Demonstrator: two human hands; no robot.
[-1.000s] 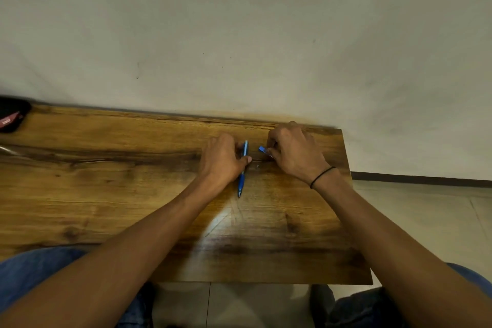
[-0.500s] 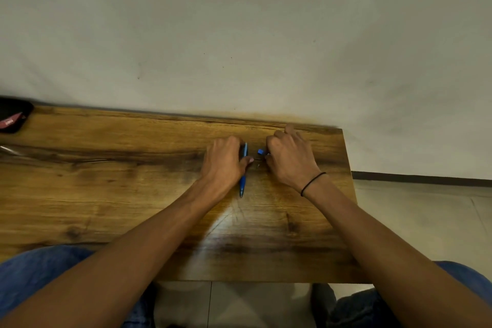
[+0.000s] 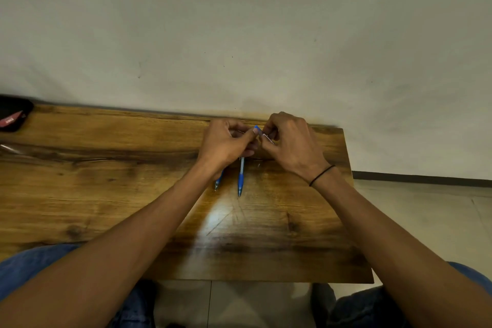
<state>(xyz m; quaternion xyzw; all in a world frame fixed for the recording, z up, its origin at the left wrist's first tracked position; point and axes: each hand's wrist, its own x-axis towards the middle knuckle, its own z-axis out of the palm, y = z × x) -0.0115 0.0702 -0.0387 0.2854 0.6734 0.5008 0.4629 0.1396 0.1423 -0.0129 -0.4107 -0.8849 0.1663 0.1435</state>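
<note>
Denim knees (image 3: 34,269) are cut off at the bottom edge. On the wooden table (image 3: 106,194) lies a blue pen (image 3: 240,178), and a second pen (image 3: 218,183) beside it is mostly hidden under the left wrist. Farther back, the left hand (image 3: 226,142) pinches a blue part (image 3: 257,128) and the right hand (image 3: 291,144) a metal piece (image 3: 267,137). Both parts are too small to identify. A black object (image 3: 13,114) is cut off far left.

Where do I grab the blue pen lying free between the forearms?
Pinch the blue pen at its blue grip sleeve near the tip, from above, fingers across the barrel. It lies flat on the table, its far end under the left hand; come from the right, as the second pen lies close on its left.
</note>
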